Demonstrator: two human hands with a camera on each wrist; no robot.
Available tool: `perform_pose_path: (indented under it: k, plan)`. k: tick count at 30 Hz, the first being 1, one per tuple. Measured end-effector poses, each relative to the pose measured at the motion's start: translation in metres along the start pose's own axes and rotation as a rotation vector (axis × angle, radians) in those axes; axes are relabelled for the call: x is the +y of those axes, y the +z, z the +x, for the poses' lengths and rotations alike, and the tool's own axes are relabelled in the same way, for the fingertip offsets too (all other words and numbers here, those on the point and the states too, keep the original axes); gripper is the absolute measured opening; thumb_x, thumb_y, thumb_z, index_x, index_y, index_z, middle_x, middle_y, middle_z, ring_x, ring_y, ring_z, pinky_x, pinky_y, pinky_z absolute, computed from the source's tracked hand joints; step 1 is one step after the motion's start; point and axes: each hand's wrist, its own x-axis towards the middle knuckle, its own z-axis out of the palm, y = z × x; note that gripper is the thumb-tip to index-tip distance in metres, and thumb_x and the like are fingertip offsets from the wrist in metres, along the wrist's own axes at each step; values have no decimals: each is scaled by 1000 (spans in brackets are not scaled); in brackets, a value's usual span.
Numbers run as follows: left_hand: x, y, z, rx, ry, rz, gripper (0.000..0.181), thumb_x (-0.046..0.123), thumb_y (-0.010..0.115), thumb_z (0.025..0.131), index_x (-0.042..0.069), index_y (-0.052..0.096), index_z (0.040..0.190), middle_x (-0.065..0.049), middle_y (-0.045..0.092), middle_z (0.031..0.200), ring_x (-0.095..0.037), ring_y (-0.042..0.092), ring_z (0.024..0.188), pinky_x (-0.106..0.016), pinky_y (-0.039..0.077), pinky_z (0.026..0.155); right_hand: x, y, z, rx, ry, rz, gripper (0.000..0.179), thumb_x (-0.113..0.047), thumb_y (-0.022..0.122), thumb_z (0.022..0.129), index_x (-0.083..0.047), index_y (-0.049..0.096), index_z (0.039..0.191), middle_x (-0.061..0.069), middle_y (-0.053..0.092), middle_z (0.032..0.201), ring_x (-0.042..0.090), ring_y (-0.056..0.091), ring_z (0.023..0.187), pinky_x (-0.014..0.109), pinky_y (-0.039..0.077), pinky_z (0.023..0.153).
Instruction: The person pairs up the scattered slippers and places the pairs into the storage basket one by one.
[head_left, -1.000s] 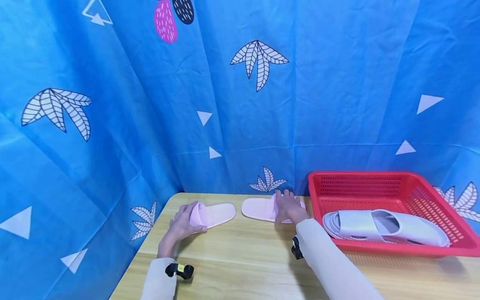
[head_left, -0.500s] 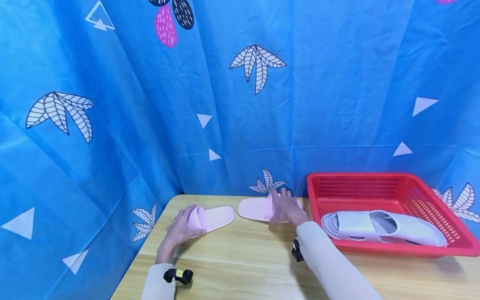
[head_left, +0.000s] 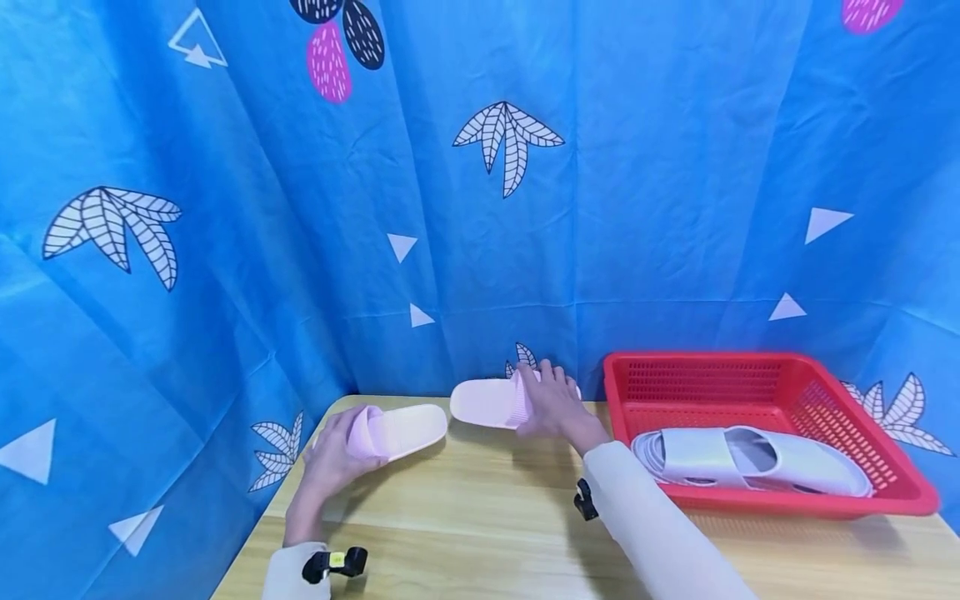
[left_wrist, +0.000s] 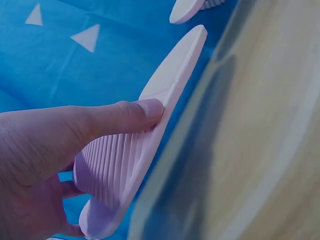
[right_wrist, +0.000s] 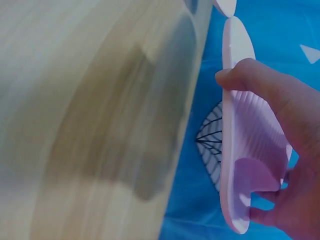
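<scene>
We wear off-white left sleeve (head_left: 296, 573), bottom left; matching right sleeve (head_left: 660, 525), lower right. Left camera (head_left: 352, 562): black, rounded, yellow patch (head_left: 337, 559). Right camera (head_left: 585, 502): black too.

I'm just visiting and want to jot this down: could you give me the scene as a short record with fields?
Left hand: holds one pink slipper, raised off the wood-grain table
Right hand: holds the other pink slipper, also raised
Slipper direction: heel ends toward each other
Basket: red, at the picture's right, white footwear inside
Backdrop: blue curtain, leaf and triangle prints
</scene>
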Motion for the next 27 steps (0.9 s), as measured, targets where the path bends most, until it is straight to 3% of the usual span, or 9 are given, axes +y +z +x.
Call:
perform_pose_path:
  k: [4, 7, 15, 27]
  plan:
    - [9, -11, -3, 60, 45, 36, 98, 35, 95, 69, 15, 45, 151, -22, 43, 149, -46, 42, 128, -76, 27, 96, -4, -8, -1, 45, -33, -53, 111, -46, 94, 65, -16, 37, 155, 15, 47, 126, 33, 43, 112, 52, 42, 87]
    - [16, -16, -3, 84, 74, 50, 100, 34, 95, 68, 16, 45, 152, -21, 43, 149, -46, 41, 128, -78, 25, 97, -4, -16, -3, 74, -50, -80, 114, -48, 94, 63, -16, 37, 156, 16, 48, 129, 34, 44, 115, 52, 41, 87]
    - [34, -20, 0, 133, 131, 76, 101, 31, 96, 68, 15, 44, 153, -22, 43, 147, -46, 38, 132, -80, 19, 101, 1, -41, -16, 163, -73, -107, 119, -46, 95, 60, -16, 34, 158, 17, 49, 133, 34, 43, 120, 58, 39, 93]
    - [56, -18, 1, 158, 152, 13, 102, 26, 98, 66, 17, 45, 153, -19, 43, 148, -45, 36, 135, -79, 16, 104, 6, -69, -42, 249, -63, -132, 124, -42, 96, 58, -13, 31, 159, 18, 47, 140, 36, 43, 127, 64, 36, 102]
